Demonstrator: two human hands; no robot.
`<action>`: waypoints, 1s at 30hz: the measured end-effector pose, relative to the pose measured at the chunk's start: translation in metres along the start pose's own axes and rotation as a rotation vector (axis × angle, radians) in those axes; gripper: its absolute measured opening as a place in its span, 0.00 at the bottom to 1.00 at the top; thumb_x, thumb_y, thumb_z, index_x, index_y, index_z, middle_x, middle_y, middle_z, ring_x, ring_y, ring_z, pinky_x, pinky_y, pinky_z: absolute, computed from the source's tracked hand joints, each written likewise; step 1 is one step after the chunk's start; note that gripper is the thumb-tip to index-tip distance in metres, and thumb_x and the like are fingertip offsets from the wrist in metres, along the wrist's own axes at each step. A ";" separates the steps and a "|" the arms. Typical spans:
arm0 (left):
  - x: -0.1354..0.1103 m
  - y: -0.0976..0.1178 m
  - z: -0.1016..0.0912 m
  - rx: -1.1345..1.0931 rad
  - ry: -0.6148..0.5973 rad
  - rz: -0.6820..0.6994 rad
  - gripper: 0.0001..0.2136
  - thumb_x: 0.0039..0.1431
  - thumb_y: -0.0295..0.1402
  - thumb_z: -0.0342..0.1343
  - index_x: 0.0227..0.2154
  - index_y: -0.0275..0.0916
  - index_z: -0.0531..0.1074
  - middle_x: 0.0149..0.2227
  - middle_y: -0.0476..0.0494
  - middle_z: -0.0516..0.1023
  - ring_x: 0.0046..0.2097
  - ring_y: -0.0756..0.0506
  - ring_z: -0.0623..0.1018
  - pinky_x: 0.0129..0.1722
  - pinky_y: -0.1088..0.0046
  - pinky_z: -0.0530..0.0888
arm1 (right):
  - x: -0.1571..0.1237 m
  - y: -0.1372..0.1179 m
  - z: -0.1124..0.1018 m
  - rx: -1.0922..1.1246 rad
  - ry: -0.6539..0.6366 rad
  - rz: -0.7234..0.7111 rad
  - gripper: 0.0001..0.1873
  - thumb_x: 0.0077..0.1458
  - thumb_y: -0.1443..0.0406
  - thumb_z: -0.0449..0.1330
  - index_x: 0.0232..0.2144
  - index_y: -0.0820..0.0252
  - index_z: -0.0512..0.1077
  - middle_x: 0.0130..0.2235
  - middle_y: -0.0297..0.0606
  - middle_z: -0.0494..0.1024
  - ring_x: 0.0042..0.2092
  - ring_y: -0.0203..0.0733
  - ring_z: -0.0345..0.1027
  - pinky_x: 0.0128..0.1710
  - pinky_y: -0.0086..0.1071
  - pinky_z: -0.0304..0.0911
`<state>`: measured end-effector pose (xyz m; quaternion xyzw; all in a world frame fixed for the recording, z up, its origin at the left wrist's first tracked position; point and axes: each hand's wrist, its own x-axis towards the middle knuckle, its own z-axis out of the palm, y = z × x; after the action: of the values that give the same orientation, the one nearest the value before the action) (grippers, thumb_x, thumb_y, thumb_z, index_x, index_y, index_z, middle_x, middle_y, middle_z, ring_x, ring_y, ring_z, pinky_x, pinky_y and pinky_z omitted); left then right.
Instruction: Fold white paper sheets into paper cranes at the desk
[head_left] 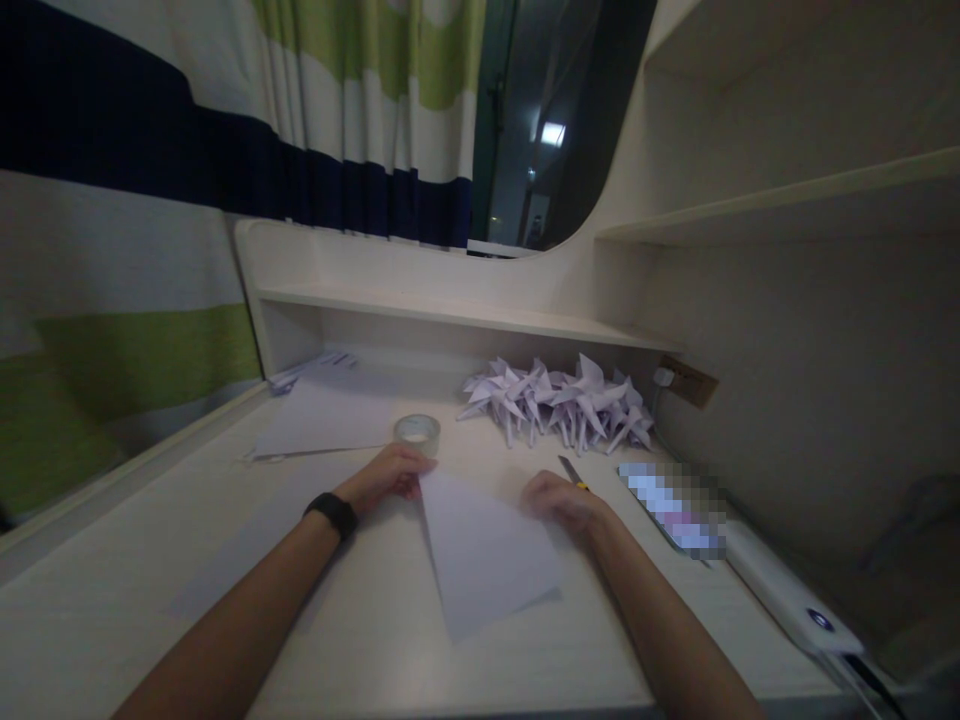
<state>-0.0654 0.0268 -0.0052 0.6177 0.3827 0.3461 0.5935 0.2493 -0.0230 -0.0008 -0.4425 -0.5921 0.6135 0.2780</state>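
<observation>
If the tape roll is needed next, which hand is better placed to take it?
Left, probably. The left hand touches the paper right beside the tape roll; the right hand sits farther off, across the paper.

On the worktop (150, 560), the tape roll (416, 430) lies at eleven o'clock from the paper sheet (487, 555). The paper cranes (559, 400) lie at one o'clock, behind the utility knife (574, 472).

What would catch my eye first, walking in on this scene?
Probably the heap of folded paper cranes at the back of the desk, under the low shelf. Nearer, the left hand and right hand touch a white paper sheet, with a tape roll just behind the left hand.
</observation>
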 end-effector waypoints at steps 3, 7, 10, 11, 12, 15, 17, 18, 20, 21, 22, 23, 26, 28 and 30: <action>0.001 -0.001 -0.002 -0.026 0.011 0.006 0.15 0.47 0.41 0.64 0.22 0.32 0.72 0.21 0.47 0.72 0.21 0.52 0.70 0.21 0.76 0.63 | -0.003 -0.004 0.001 -0.021 -0.059 0.026 0.06 0.30 0.67 0.62 0.17 0.65 0.77 0.16 0.34 0.73 0.19 0.32 0.61 0.20 0.25 0.53; 0.000 0.001 -0.001 -0.046 0.035 -0.008 0.15 0.45 0.41 0.65 0.22 0.32 0.71 0.20 0.47 0.71 0.21 0.52 0.69 0.21 0.77 0.63 | -0.009 -0.008 0.000 0.017 -0.010 -0.015 0.07 0.32 0.65 0.64 0.17 0.65 0.77 0.16 0.34 0.73 0.19 0.32 0.61 0.20 0.25 0.55; -0.003 0.005 0.003 -0.021 0.021 -0.014 0.17 0.45 0.44 0.65 0.21 0.32 0.71 0.20 0.47 0.71 0.20 0.52 0.68 0.21 0.76 0.62 | -0.008 -0.007 0.001 0.062 0.035 -0.043 0.13 0.37 0.60 0.66 0.24 0.66 0.79 0.21 0.36 0.75 0.21 0.32 0.63 0.22 0.24 0.55; -0.004 0.006 0.004 -0.003 0.010 -0.013 0.18 0.46 0.45 0.64 0.21 0.32 0.71 0.19 0.47 0.70 0.20 0.52 0.68 0.20 0.76 0.62 | -0.007 -0.006 0.002 0.052 0.027 -0.035 0.15 0.38 0.59 0.67 0.27 0.67 0.79 0.22 0.37 0.76 0.22 0.32 0.64 0.23 0.25 0.55; -0.005 0.007 0.006 0.016 -0.002 -0.008 0.18 0.47 0.45 0.63 0.21 0.32 0.71 0.18 0.48 0.70 0.20 0.52 0.67 0.20 0.76 0.61 | -0.005 -0.005 0.003 0.026 0.019 -0.029 0.17 0.38 0.58 0.68 0.28 0.67 0.79 0.23 0.37 0.76 0.23 0.32 0.64 0.23 0.25 0.55; -0.006 0.009 0.008 0.057 -0.037 0.017 0.19 0.49 0.46 0.61 0.19 0.33 0.70 0.17 0.48 0.68 0.19 0.53 0.66 0.20 0.76 0.60 | 0.000 -0.002 0.006 -0.098 0.027 -0.030 0.16 0.34 0.58 0.71 0.24 0.67 0.78 0.20 0.33 0.73 0.21 0.31 0.61 0.23 0.25 0.53; -0.006 0.008 0.008 0.069 -0.048 0.014 0.19 0.49 0.46 0.61 0.19 0.34 0.69 0.17 0.49 0.68 0.20 0.53 0.67 0.20 0.76 0.61 | 0.001 -0.002 0.007 -0.143 0.060 -0.042 0.16 0.34 0.58 0.71 0.21 0.66 0.77 0.19 0.32 0.72 0.21 0.31 0.60 0.23 0.26 0.53; -0.006 0.008 0.007 0.074 -0.055 0.002 0.18 0.50 0.46 0.61 0.19 0.34 0.70 0.18 0.49 0.69 0.20 0.52 0.67 0.20 0.76 0.61 | 0.001 -0.004 0.007 -0.146 0.084 -0.042 0.16 0.34 0.58 0.71 0.20 0.66 0.76 0.19 0.32 0.72 0.21 0.31 0.60 0.23 0.26 0.54; -0.007 0.008 0.006 0.090 -0.085 -0.031 0.18 0.50 0.45 0.61 0.20 0.34 0.70 0.18 0.48 0.70 0.21 0.52 0.68 0.21 0.77 0.62 | -0.003 -0.008 0.005 -0.140 0.141 -0.040 0.16 0.35 0.57 0.70 0.20 0.66 0.76 0.20 0.33 0.73 0.22 0.32 0.61 0.23 0.27 0.55; -0.007 0.008 0.005 0.099 -0.112 -0.041 0.17 0.50 0.45 0.60 0.20 0.34 0.71 0.19 0.47 0.71 0.21 0.52 0.69 0.22 0.77 0.63 | -0.005 -0.010 0.004 -0.143 0.171 -0.039 0.16 0.35 0.57 0.70 0.20 0.66 0.75 0.19 0.33 0.73 0.21 0.32 0.61 0.23 0.27 0.54; -0.008 0.008 0.005 0.110 -0.145 -0.045 0.17 0.51 0.45 0.60 0.20 0.34 0.71 0.19 0.47 0.72 0.22 0.51 0.70 0.22 0.76 0.65 | -0.008 -0.013 0.002 -0.153 0.196 -0.037 0.16 0.36 0.57 0.70 0.20 0.66 0.75 0.19 0.32 0.73 0.20 0.32 0.61 0.22 0.27 0.54; -0.008 0.008 0.005 0.123 -0.180 -0.046 0.17 0.51 0.45 0.60 0.21 0.33 0.72 0.20 0.46 0.73 0.22 0.51 0.70 0.23 0.76 0.65 | -0.011 -0.015 0.000 -0.170 0.214 -0.033 0.15 0.37 0.57 0.69 0.20 0.65 0.75 0.18 0.32 0.72 0.20 0.32 0.60 0.21 0.27 0.53; -0.010 0.008 0.004 0.157 -0.275 -0.051 0.17 0.51 0.44 0.60 0.22 0.33 0.75 0.21 0.45 0.75 0.23 0.51 0.72 0.24 0.76 0.67 | -0.019 -0.022 -0.006 -0.218 0.226 -0.013 0.14 0.38 0.58 0.68 0.19 0.65 0.75 0.17 0.32 0.71 0.19 0.31 0.59 0.19 0.26 0.51; -0.010 0.008 0.004 0.171 -0.327 -0.065 0.16 0.51 0.44 0.60 0.23 0.33 0.76 0.22 0.43 0.77 0.23 0.50 0.73 0.25 0.76 0.68 | -0.023 -0.026 -0.009 -0.213 0.203 0.009 0.13 0.37 0.58 0.68 0.19 0.65 0.75 0.18 0.32 0.72 0.19 0.32 0.61 0.19 0.26 0.52; -0.011 0.008 0.005 0.173 -0.362 -0.074 0.15 0.51 0.43 0.60 0.25 0.33 0.78 0.25 0.41 0.79 0.25 0.50 0.75 0.25 0.76 0.69 | -0.028 -0.027 -0.013 -0.195 0.177 0.024 0.13 0.37 0.59 0.68 0.20 0.64 0.76 0.19 0.32 0.73 0.19 0.32 0.62 0.19 0.26 0.53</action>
<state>-0.0660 0.0150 0.0024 0.7041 0.3204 0.1730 0.6096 0.2681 -0.0370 0.0329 -0.5267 -0.6168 0.5149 0.2775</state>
